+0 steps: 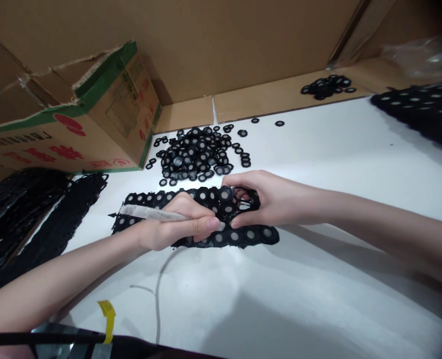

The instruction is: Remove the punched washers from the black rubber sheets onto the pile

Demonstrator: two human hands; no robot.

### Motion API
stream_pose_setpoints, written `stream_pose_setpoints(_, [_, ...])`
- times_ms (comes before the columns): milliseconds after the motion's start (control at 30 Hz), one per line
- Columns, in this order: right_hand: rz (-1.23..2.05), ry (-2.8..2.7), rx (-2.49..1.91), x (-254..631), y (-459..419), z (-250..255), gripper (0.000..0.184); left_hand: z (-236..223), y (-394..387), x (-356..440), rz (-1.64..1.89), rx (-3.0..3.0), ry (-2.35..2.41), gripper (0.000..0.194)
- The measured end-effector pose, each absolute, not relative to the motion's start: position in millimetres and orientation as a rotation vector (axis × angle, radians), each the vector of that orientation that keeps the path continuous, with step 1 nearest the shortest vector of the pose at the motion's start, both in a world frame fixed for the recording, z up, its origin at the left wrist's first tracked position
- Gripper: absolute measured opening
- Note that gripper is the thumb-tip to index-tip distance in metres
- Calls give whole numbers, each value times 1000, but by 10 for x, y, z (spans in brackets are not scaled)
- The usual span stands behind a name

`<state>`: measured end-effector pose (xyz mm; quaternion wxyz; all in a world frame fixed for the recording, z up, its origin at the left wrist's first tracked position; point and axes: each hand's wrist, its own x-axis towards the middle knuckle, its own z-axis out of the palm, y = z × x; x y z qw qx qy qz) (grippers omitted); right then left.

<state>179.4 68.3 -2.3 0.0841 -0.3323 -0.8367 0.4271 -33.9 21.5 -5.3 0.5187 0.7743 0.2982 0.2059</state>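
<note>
My left hand (185,222) is closed around a slim white pen-like tool (146,213); its kind I cannot make out. One end of it points left, and a white tip shows by my thumb. Under that hand lies a black strip of joined rings with pale centres (250,234), flat on the white surface. My right hand (260,199) curves around a black ring-shaped piece (256,200) at the strip's right part, with thumb and fingers on either side. How firmly it grips is partly hidden.
Beyond the strip lies a pile of loose black rings (194,152); a smaller pile (327,86) sits on cardboard at the back. An open carton (119,104) stands at left. Black netted strips (67,214) lie left, another black sheet (426,107) right. A thin cord (158,299) crosses the front.
</note>
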Motion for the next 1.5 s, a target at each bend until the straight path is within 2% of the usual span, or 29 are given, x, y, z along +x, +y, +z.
stream_pose_setpoints(267, [1175, -2606, -974, 1819, 670, -10, 31, -85, 170, -350, 601, 1911, 768, 46])
stream_pose_setpoints(467, [1170, -2611, -1018, 1826, 655, 3, 45, -119, 151, -380, 669, 2002, 837, 47])
stream_pose_setpoints(733, [1242, -2575, -1043, 1824, 676, 7, 43, -71, 86, -332, 812, 1824, 789, 51])
stream_pose_setpoints(1233, [1241, -2590, -993, 1823, 668, 40, 39, -58, 17, -275, 613, 1768, 864, 50])
stream_pose_setpoints(1500, [1212, -2614, -978, 1826, 682, 12, 45, -70, 70, -291, 485, 1766, 827, 51])
